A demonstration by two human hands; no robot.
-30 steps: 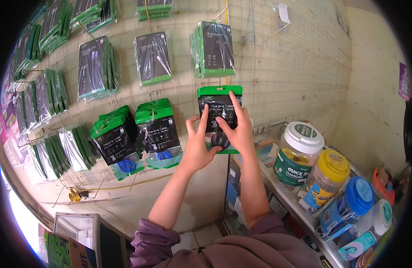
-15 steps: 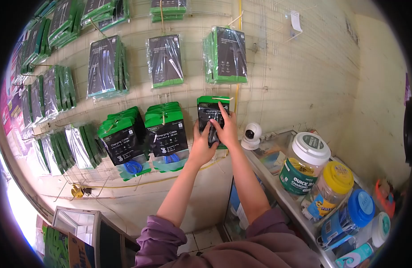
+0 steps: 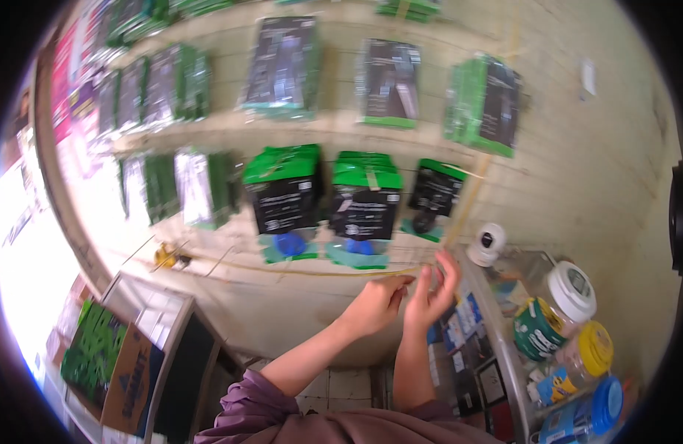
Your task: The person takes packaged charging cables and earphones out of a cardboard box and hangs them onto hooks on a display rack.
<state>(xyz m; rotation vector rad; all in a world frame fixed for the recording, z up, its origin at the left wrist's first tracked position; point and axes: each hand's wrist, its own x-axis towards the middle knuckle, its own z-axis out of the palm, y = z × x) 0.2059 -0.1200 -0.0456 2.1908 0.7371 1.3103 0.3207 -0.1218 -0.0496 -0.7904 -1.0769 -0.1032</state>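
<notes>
A black and green charging cable pack [image 3: 436,190] hangs from a wall hook at the right end of the lower row, above my hands and touched by neither. My left hand [image 3: 377,303] is below it with its fingers curled together; whether anything small is inside is hidden. Close beside it, my right hand [image 3: 434,290] is raised with its fingers apart and holds nothing. Two thicker stacks of charging cable packs, one at the left [image 3: 284,194] and one in the middle [image 3: 365,200], hang to the left, with blue cables showing at the bottom.
More packs [image 3: 483,103] hang on the wall grid above. A white camera [image 3: 487,244] stands on the glass counter [image 3: 496,325] at the right, near jars with white [image 3: 572,291], yellow [image 3: 595,348] and blue lids [image 3: 606,405]. A cardboard box [image 3: 131,381] is at the lower left.
The pack that both my hands held now hangs on the hook, released. My hands have moved down from it. The view has swung left, and the hanging packs appear further right.
</notes>
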